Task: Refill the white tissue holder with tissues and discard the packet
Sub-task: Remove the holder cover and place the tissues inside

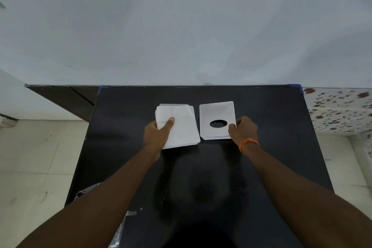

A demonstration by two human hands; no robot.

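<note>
A stack of white tissues lies on the black table, left of centre. My left hand grips the stack's left edge, thumb on top and fingers underneath. Right beside it sits the flat white tissue holder, with a dark oval hole in its top face. My right hand pinches the holder's right edge near its front corner. An orange band circles that wrist. A crumpled clear plastic packet shows below the table's left edge, partly hidden by my left forearm.
The table stands against a pale grey wall. Pale floor tiles lie to the left, floral-patterned tiles to the right. A dark wooden panel sits at the back left.
</note>
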